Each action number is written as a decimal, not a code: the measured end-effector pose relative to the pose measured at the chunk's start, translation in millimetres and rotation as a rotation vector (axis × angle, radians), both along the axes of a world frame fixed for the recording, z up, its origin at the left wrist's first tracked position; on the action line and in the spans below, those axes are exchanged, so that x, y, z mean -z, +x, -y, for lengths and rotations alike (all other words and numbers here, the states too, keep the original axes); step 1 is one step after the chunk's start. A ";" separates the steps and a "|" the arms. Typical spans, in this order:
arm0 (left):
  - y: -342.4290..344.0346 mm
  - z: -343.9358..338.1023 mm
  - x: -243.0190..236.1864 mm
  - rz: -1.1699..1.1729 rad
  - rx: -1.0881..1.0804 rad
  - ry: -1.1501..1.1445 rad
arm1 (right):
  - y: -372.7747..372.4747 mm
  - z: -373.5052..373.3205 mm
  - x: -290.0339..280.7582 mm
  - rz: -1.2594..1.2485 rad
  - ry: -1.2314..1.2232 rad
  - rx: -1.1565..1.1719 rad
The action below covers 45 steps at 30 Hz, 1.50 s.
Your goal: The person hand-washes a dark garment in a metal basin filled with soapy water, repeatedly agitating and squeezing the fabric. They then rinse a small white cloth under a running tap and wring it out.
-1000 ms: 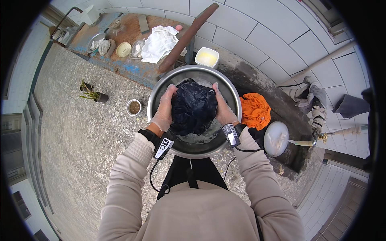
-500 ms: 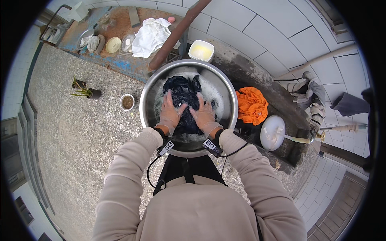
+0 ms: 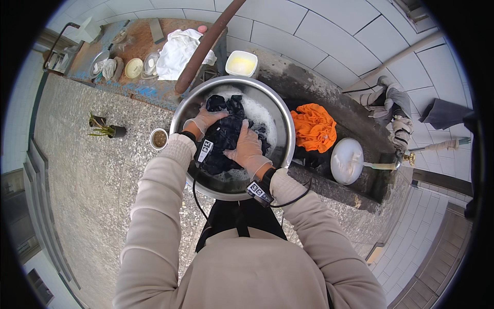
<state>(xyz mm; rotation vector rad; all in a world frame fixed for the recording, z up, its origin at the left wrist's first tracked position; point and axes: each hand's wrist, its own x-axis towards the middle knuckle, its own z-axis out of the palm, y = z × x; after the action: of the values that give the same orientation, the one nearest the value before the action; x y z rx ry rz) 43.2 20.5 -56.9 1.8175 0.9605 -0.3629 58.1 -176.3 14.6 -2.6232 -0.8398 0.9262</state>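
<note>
Left hand point(image 3: 205, 119) and right hand point(image 3: 248, 148) are touching the dark cloth point(image 3: 225, 131) from opposite sides; whether fingers point(image 3: 245, 129) are gripping is unclear.

the top edge cuts the brown pole point(image 3: 210, 47); dark cloth point(image 3: 223, 135) hides part of the basin point(image 3: 282, 147)

Cloth point(image 3: 222, 141) dk navy, basin point(image 3: 283, 139) silver-gry, bundle point(image 3: 314, 127) brt orange, floor point(image 3: 103, 180) spkld gry, sleeves point(image 3: 154, 221) beige.
</note>
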 end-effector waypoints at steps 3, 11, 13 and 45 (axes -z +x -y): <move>-18.4 -0.3 -5.9 0.058 -0.372 -0.576 | 15.9 7.3 8.5 -0.007 0.169 0.026; -77.0 31.9 -116.2 0.349 -0.465 -0.292 | 24.3 48.5 -35.2 -0.016 0.501 0.159; -85.0 32.1 -136.5 0.470 -0.505 -0.330 | 30.4 54.9 -49.8 0.041 0.601 0.124; -38.7 46.1 -41.9 -0.138 0.658 0.598 | 73.0 11.9 26.3 0.032 -0.159 -0.462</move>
<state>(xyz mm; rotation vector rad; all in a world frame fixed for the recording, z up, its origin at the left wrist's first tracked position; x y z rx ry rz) 4.5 -25.7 -15.0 2.6827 0.5589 -0.6583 131.1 -188.3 -11.7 -2.6274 -1.4783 1.0988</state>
